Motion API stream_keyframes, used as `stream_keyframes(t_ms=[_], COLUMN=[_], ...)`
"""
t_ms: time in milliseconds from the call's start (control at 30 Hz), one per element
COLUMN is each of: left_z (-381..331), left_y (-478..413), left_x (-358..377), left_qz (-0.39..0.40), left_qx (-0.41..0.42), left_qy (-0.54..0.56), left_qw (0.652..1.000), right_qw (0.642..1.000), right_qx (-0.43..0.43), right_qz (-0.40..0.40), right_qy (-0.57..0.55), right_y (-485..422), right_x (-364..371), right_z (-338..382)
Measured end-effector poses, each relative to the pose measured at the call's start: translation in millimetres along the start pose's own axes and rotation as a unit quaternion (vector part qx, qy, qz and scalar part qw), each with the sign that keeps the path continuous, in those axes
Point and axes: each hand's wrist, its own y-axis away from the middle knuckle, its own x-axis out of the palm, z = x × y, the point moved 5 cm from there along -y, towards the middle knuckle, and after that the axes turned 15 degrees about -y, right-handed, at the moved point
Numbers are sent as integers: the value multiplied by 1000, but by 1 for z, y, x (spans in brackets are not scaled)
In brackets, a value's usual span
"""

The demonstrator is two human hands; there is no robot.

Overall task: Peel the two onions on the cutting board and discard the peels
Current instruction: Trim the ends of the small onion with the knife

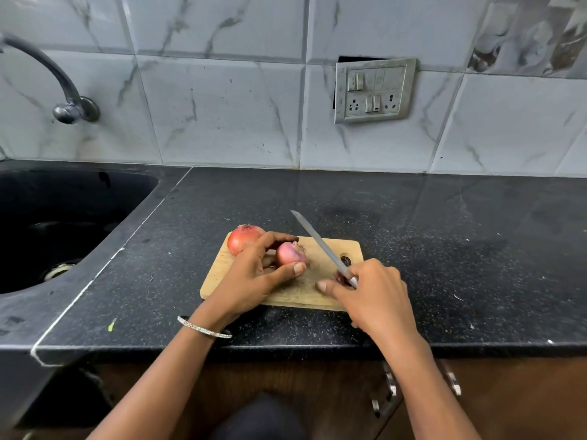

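The back wall is faced with large glossy white tiles (222, 106) veined in grey, and a steel switch-and-socket plate (374, 90) is set into it right of centre. A curved metal tap (60, 81) comes out of the wall at the left, above a black sink (47, 223) sunk into the speckled black granite countertop (444, 249). Below the counter edge are dark brown wooden cabinet doors (524, 401) with metal handles (389, 392).

The larger onion (243, 241), at eleven o'clock on the pale tan wooden cutting board (219, 271), is reddish-pink; the smaller onion (289, 254) is purplish-pink. The countertop (444, 249) is black with white speckles; the wall tiles (222, 106) are white, veined grey.
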Motion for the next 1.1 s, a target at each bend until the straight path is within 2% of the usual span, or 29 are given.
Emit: stream_keyframes(t_ms=[133, 233, 333, 433, 567, 833, 1100], left_z=[-5, -6, -2, 3, 4, 0, 1], left_y=[-3, -7, -6, -4, -3, -1, -1], left_x=[3, 8, 11, 8, 5, 4, 6], left_qz=[-22, -48, -79, -88, -74, -63, -66], left_qx=[14, 9, -2, -4, 14, 19, -15], left_qy=[-7, -24, -25, -20, -42, -45, 7], left_qw=[1000, 999, 997, 996, 996, 997, 998], right_qw=[993, 977, 914, 862, 833, 840, 818], right_qx=[-26, -9, 49, 81, 77, 57, 57], right_qz=[-53, -10, 51, 90, 126, 97, 105], right_qy=[-102, -212, -399, -492, -534, -531, -563], right_y=[-1, -3, -4, 3, 15, 19, 27], right_x=[-18, -15, 2, 10, 19, 30, 32], right_z=[8, 15, 13, 14, 23, 25, 33])
